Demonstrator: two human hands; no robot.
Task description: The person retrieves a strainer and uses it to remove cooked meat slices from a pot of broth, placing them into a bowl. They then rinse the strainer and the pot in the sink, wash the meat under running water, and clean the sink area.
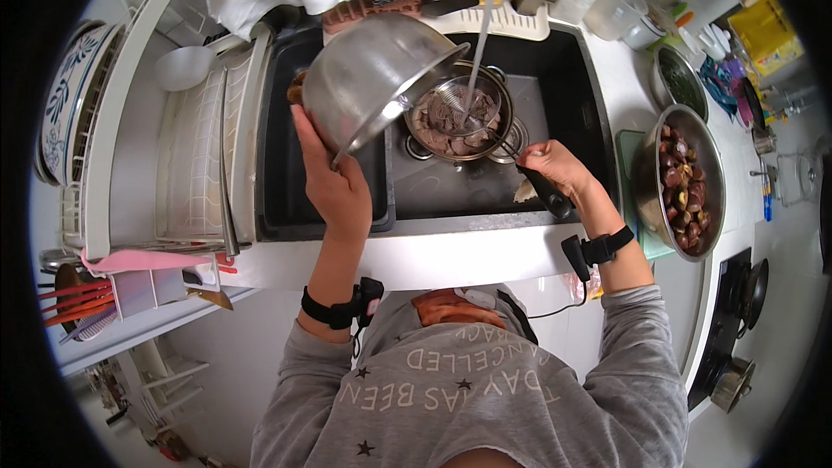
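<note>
My left hand (335,188) grips the rim of a stainless steel bowl (377,78), which is tipped on its side towards a metal pot (510,118). My right hand (558,169) is closed around the black handle (546,192) of a spiral wire skimmer (463,103). The skimmer's head rests in or just above the pot, over pale meat pieces (448,143). Water (479,52) streams from the tap onto the skimmer. Part of the pot's rim is hidden by the bowl, whose inside faces away from me.
The pot stands in the black sink (448,198). A round drain strainer (517,140) shows beside it. On the right counter, a metal bowl (640,175) of what look like chestnuts overlaps a green board (627,143). A dish rack (201,162) stands left; a cleaning rack (530,26) lies behind the sink.
</note>
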